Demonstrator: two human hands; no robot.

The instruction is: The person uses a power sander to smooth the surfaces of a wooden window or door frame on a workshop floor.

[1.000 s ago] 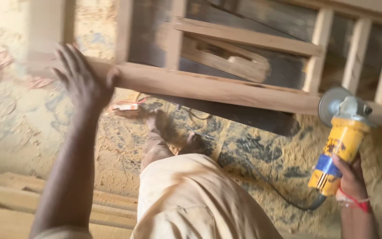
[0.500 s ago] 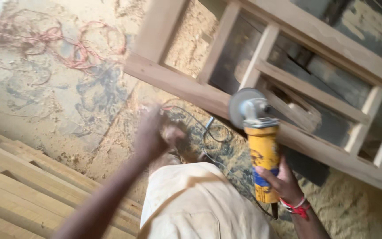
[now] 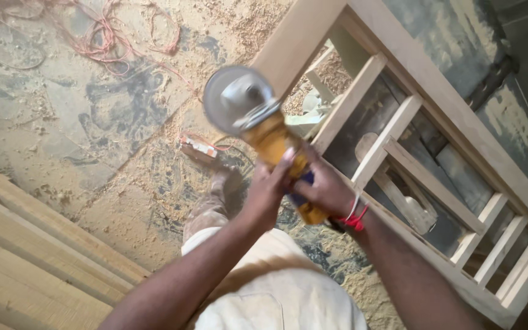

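Both hands on yellow angle grinder [image 3: 264, 125]: right hand [image 3: 327, 190] wraps body, left hand [image 3: 268, 186] fingers curled round front. Disc clear of wooden frame [image 3: 435, 116]; advise firm two-handed grip, cable behind.

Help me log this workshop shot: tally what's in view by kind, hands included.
Hands: 2, the left hand and right hand, both gripping the grinder
Yellow angle grinder with grey disc guard: 1
Pale wooden slatted frame: 1
Tangle of red cord on the dusty floor: 1
Stack of pale wooden planks: 1
Total: 6
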